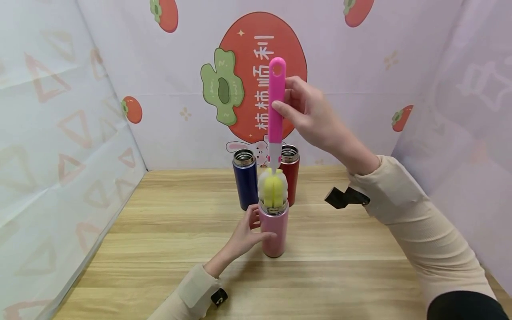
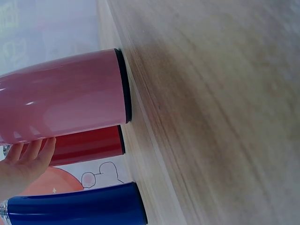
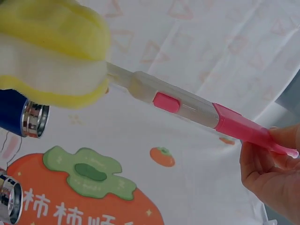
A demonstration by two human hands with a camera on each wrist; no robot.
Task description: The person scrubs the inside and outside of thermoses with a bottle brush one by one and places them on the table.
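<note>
My right hand (image 1: 311,109) pinches the bright pink handle of a bottle brush (image 1: 276,111) between thumb and fingers, holding it upright. Its yellow and white sponge head (image 1: 273,189) is at the mouth of a pink bottle (image 1: 275,233); whether its lower end is inside the rim cannot be told. Standing on the table, the pink bottle is gripped at its side by my left hand (image 1: 250,233), thumb across the front. In the right wrist view, a pink button (image 3: 166,101) shows on the brush's grey neck. The left wrist view shows the fingers (image 2: 32,151) against the bottle.
Behind the pink bottle stand a dark blue bottle (image 1: 246,180) and a red bottle (image 1: 293,175), both uncapped, the red one partly hidden by the brush. The wooden table (image 1: 180,222) ends at a printed backdrop (image 1: 180,146), with white sheeting on both sides.
</note>
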